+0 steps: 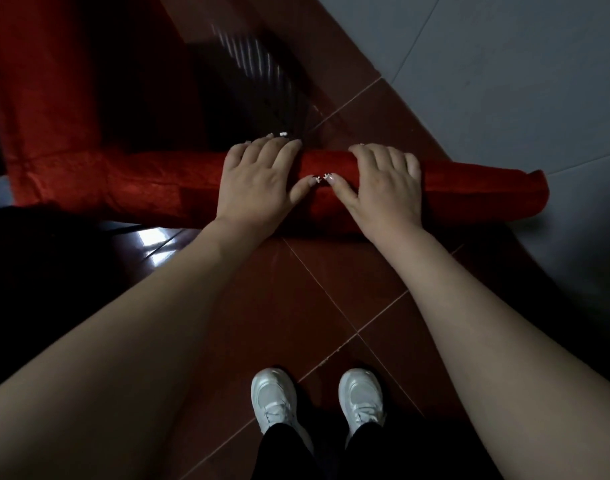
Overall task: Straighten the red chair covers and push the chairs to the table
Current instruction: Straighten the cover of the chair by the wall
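A chair's top rail in a red chair cover [469, 192] runs across the middle of the head view, from far left to a rounded corner at the right. My left hand [258, 181] and my right hand [383, 188] both grip this rail side by side. Their fingers curl over its far edge, and the thumbs lie on the near side, almost touching. The chair's seat and legs are hidden below the rail. More red fabric [54, 84] hangs at the upper left beyond the rail; I cannot tell whether it is the table's cloth.
Glossy dark red floor tiles [296, 289] lie under me, with my two white shoes [274, 400] near the bottom edge. A grey wall [504, 64] rises at the upper right, close to the chair's right corner. The far left is dark.
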A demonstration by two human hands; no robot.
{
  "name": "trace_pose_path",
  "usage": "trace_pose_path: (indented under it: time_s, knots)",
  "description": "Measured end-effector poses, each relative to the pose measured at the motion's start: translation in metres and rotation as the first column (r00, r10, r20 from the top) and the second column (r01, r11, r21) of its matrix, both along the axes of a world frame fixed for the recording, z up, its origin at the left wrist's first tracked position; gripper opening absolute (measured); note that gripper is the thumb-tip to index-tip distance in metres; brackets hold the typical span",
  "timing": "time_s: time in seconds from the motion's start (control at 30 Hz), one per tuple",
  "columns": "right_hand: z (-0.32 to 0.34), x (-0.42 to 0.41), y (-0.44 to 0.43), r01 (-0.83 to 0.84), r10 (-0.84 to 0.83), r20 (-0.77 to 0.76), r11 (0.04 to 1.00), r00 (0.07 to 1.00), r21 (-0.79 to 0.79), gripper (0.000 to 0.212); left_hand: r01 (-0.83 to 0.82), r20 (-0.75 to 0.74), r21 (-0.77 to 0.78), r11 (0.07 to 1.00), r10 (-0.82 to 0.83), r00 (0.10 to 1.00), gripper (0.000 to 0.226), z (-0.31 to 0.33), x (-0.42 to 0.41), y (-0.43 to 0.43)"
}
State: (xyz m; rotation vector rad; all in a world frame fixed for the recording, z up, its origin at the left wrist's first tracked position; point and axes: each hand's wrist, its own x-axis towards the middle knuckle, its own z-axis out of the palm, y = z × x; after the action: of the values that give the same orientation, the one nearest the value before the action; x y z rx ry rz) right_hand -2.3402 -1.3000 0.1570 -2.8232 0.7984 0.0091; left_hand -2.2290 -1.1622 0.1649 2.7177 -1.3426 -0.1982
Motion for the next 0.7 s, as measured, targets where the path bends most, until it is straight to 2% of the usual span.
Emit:
trace_pose_path:
  time_s: [0.3, 0.4, 0.53, 0.7]
  knots:
    - [0.005, -0.024, 0.044, 0.104, -0.104, 0.008, 0.994, 0.995, 0.025, 0.061, -0.028, -0.017, -0.04, 0.999, 0.027, 0.999, 0.055, 0.001, -0.018, 0.023]
    - [0.002, -0.033, 0.06, 0.135, -0.135, 0.031, 0.991, 0.99, 0.0, 0.054, -0.028, -0.029, -0.028, 0.999, 0.028, 0.999, 0.059, 0.003, -0.023, 0.031]
    - [-0.001, -0.04, 0.074, 0.178, -0.175, 0.083, 0.984, 0.981, -0.028, 0.049, -0.048, -0.057, 0.067, 0.997, 0.052, 0.997, 0.073, 0.008, -0.022, 0.032]
    - [-0.003, -0.043, 0.069, 0.126, -0.124, 0.114, 0.992, 0.986, -0.012, 0.05, -0.066, -0.053, 0.134, 0.989, 0.074, 0.996, 0.078, 0.011, -0.02, 0.032]
